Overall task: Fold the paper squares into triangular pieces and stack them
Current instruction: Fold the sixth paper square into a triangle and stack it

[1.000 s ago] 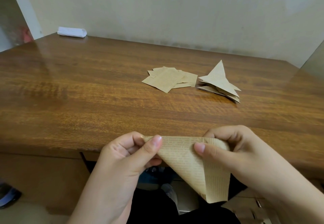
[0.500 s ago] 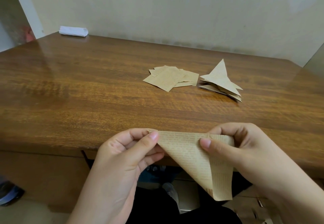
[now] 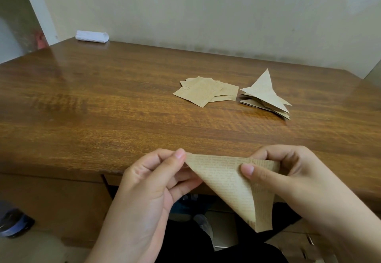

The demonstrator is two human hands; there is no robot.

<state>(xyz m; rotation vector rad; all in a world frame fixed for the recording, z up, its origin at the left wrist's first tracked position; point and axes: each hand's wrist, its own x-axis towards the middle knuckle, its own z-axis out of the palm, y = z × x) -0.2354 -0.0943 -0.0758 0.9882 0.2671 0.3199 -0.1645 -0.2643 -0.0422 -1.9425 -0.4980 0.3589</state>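
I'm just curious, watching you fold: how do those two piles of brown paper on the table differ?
The left pile of flat squares lies low and fanned out, its sheets unfolded. The right stack of folded triangles sits higher, its layers springing apart, with one point sticking upward. The squares show four corners; the triangles show sharp tips. Both are the same brown printed paper, resting side by side on the wooden table.

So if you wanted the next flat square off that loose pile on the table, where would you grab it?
Probably the top square's near corner, which juts past the rest of the pile of squares toward the person. Come from the near left, sliding a fingertip under that overhanging corner and pinching; the folded triangle stack crowds the right side.
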